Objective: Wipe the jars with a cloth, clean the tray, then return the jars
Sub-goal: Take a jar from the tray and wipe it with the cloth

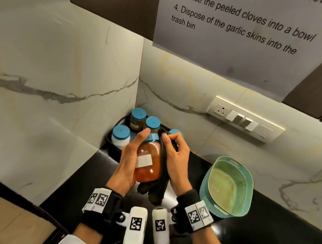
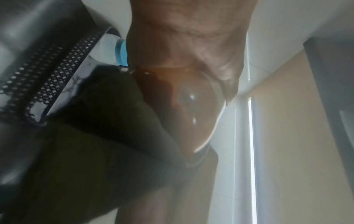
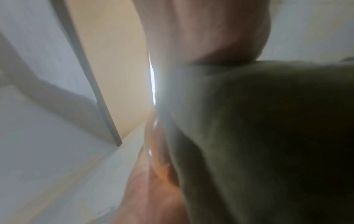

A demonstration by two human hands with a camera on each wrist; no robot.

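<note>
Wiping is the step in hand, and the setup for it looks sound. The left hand point(image 1: 129, 158) is wrapped around the orange-filled jar point(image 1: 148, 164), thumb up near its blue lid point(image 1: 152, 137), holding it clear of the black counter point(image 1: 194, 170). Against the jar's far side from that palm, the right hand point(image 1: 174, 158) grips the dark cloth point(image 1: 161, 183), fingers curled over it at the jar's shoulder — the loose tail hangs below both wrists.

To do it well, I would keep the left grip firm and low on the glass, and turn the jar a little at a time so the cloth reaches the part now covered by the palm. The white label point(image 1: 143, 160) faces up; light pressure there seems wise, lest it peel. The lid and neck want a pass too.

Just beyond the fingertips sits the black tray point(image 1: 112, 148) with the other blue-lidded jars point(image 1: 121, 135) in it. A teal basket point(image 1: 228, 187) stands near, outboard of the right hand — mind the trailing cloth.
</note>
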